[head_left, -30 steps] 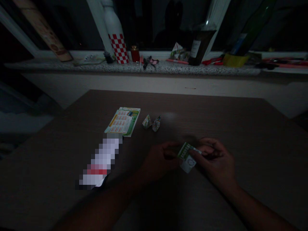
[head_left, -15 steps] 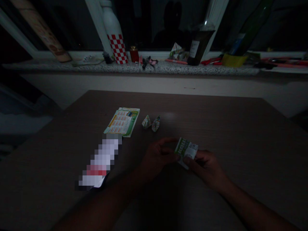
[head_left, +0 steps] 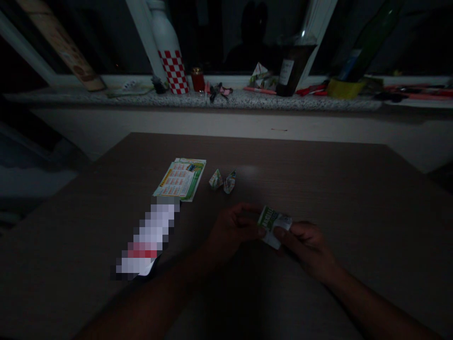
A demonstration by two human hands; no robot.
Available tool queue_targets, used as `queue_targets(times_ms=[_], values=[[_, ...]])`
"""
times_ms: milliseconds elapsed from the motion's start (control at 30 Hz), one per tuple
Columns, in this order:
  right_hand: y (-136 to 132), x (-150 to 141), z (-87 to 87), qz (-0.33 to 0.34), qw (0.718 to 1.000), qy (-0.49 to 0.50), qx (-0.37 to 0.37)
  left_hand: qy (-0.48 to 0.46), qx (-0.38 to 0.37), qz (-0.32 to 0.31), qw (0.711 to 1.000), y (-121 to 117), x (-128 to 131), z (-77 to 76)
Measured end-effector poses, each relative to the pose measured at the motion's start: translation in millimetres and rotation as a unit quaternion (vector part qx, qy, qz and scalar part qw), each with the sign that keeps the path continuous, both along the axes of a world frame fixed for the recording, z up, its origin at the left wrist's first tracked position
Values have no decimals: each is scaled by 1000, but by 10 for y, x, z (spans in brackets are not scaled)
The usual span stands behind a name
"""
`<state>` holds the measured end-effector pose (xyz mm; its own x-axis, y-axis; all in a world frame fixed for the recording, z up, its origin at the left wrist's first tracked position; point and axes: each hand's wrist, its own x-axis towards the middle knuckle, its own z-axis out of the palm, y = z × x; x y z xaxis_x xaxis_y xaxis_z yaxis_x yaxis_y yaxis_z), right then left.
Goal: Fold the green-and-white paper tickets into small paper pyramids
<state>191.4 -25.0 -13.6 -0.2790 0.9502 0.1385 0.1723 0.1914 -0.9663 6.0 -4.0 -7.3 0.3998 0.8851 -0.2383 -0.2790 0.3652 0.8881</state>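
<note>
Table point(head_left: 318, 179): booklets point(head_left: 182, 179), two folded paper pieces point(head_left: 222, 182) lying beyond our hands | Folded paper point(head_left: 273, 227): green-white, printed, between our hands | Left hand point(head_left: 235, 231), right hand point(head_left: 309, 243): we're pinching its edges

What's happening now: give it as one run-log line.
left hand: holds folded paper | right hand: holds folded paper | table: two folded pieces, printed sheets

Illegible print is showing on the small green-and-white folded paper point(head_left: 270, 220), flat white-and-green paper stack point(head_left: 181, 181) and dark tapered cup point(head_left: 300, 63)'s white label point(head_left: 286, 72).
</note>
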Motion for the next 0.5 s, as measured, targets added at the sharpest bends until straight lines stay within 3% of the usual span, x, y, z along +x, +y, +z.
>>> queue_targets(times_ms=[500], values=[[4, 57, 11, -20, 993, -50, 101, 14, 14, -16, 1000, -13, 0, 25]])
